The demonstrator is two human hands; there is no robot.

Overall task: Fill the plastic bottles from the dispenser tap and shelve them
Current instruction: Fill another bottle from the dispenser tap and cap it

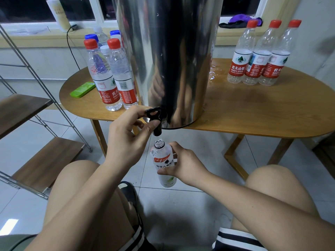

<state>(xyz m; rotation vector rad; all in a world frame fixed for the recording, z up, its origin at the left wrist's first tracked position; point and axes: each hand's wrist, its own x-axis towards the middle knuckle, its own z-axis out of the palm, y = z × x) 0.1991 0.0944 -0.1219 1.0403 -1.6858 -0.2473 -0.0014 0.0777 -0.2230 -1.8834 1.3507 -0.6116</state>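
The right hand [184, 165] was wrapped around an uncapped clear plastic bottle with a white label [163, 161], thumb across the front of the label and fingers behind. It held the bottle upright above the pale tiled floor [181, 205], between the person's bare knees, with the open neck just under the spout. The left hand [126, 136], slightly higher and farther out, pinched the black plastic tap [157, 115] between its thumb underneath and its fingers over the lever. Whether water was running could not be told.

The tap jutted from the base of a tall cylindrical stainless steel dispenser [170, 51], which stood at the near edge of an oval wooden table [253, 109]. A puddle of water [213, 73] lay on the tabletop to the right of the dispenser.

Left of the dispenser stood a tight cluster of capped clear bottles [116, 77], with red caps in front and blue and white caps behind, and a flat green case [82, 89] lay beside them. On the right, three red-capped bottles with red and white labels [258, 58] stood in a row, touching one another.

A metal-framed rack with wooden shelves [32, 105] stood at the far left. Behind the table, a tall cream bottle [59, 14] and a purple cloth [239, 19] rested on the windowsill [36, 39].
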